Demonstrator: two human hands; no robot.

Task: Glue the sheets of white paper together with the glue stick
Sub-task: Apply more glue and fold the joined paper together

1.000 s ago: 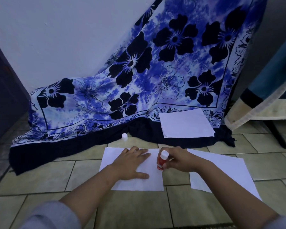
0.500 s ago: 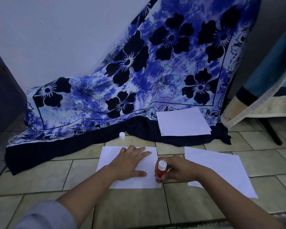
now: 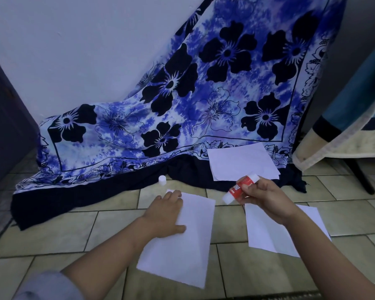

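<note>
A sheet of white paper [image 3: 186, 241] lies on the tiled floor in front of me, turned lengthwise away from me. My left hand [image 3: 164, 215] rests flat on its left part, fingers straight. My right hand [image 3: 266, 197] grips a red and white glue stick [image 3: 239, 188], lifted off the floor and tilted, its white glue end pointing down-left just beyond the sheet's far right corner. A second sheet [image 3: 275, 230] lies under my right wrist. A third sheet [image 3: 241, 161] lies on the cloth's dark hem. The white cap [image 3: 162, 180] stands near the hem.
A blue flowered cloth [image 3: 182, 118] hangs down the wall and spreads over the floor ahead. A dark cabinet side [image 3: 7, 118] is at the left. A covered table [image 3: 344, 126] with a dark leg stands at the right.
The near sheet has turned from crosswise to lengthwise under my left hand. My right hand has lifted the glue stick from the sheet's right edge and tilted it.
</note>
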